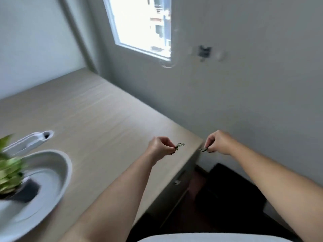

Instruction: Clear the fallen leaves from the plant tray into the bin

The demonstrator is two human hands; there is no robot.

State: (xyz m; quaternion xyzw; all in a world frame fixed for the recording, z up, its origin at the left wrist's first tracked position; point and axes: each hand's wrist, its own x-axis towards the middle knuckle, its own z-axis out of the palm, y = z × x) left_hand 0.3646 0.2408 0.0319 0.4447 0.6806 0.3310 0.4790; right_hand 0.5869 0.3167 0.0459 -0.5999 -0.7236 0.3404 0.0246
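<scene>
A small, curled, dark green leaf (180, 145) is pinched in the grip of the left hand (160, 145), between the thumb and the fingertips, and sticks out to the right of them above the near right part of the pale wood-grain worktop (97, 110). A second small, dark, shrivelled leaf (203, 150) is pinched in the same way in the grip of the right hand (218, 143), which is held just past the right edge of the worktop, in front of the grey wall (253, 84). The two hands are held near each other at about the same height, with both bare forearms stretched forward from the bottom of the view. Below the right hand, beside the worktop's side panel with its small metal knob (176, 182), a dark shape (227, 189) is seen on the floor; whether it is the bin cannot be told. At the far left of the worktop a round white plastic tray (61, 172) is seen, well apart from the hands, with a blurred green-leaved plant (10, 173) in a dark pot (28, 190) standing in it. Just behind the tray a white plastic watering can (28, 142) lies with its spout turned to the right. A bright window (139, 23) is set in the wall behind the worktop.
</scene>
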